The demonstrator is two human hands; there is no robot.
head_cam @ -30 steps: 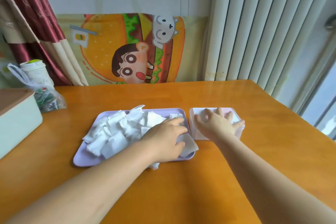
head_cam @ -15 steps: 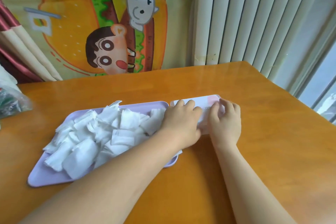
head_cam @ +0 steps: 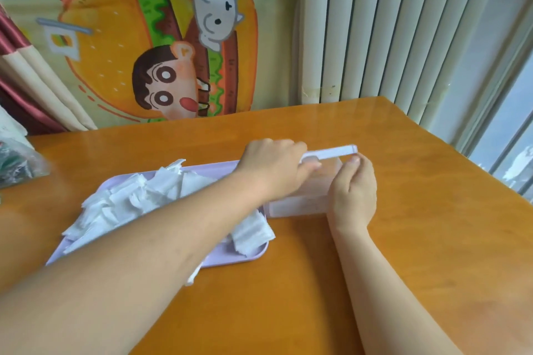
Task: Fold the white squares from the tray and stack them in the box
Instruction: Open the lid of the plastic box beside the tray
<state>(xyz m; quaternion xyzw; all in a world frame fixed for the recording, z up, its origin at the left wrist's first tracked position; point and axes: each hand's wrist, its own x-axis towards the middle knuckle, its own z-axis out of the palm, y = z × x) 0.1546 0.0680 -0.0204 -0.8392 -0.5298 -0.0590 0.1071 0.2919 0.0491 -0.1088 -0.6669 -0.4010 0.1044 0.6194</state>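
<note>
Box (head_cam: 300,204), just beside tray (head_cam: 230,262): lid (head_cam: 331,152) lifted, left hand (head_cam: 274,166) gripping one end, right hand (head_cam: 353,193) pinching the other corner, apparently opening it for stacking. White squares (head_cam: 135,199): heaped on tray.

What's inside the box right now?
Left hand and right hand hold the lid above the box. Its visible interior looks pinkish and bare; the left hand covers part.
</note>
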